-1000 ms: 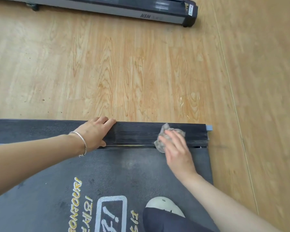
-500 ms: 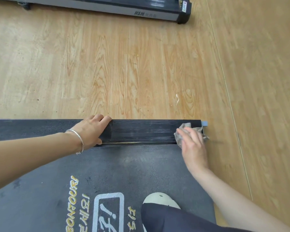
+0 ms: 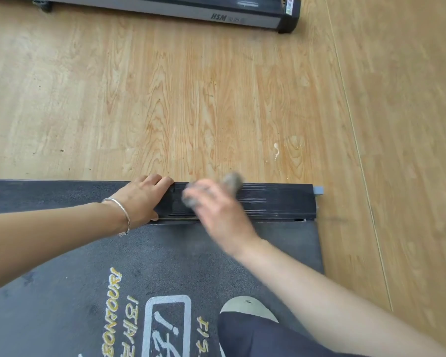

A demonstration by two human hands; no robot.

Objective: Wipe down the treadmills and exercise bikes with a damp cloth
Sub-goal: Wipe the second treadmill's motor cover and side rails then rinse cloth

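Observation:
A black treadmill deck lies below me, with a ribbed side rail [image 3: 276,202] along its far edge and a dark belt [image 3: 88,279] bearing yellow and white lettering. My left hand [image 3: 142,199], a silver bangle on its wrist, rests flat on the rail's left part. My right hand [image 3: 216,210], blurred by motion, presses a crumpled grey cloth [image 3: 232,180] onto the rail just right of the left hand. The cloth shows beyond the fingertips and is mostly hidden under the hand.
Light wood floor [image 3: 216,99] stretches beyond the rail. A second treadmill's grey and black base [image 3: 216,14] lies at the top. A small white smear [image 3: 276,150] marks the floor. My light shoe [image 3: 245,309] and dark trouser leg stand on the belt.
My right hand has swept the cloth leftward along the rail, from its right end to near my left hand. The left hand has stayed put.

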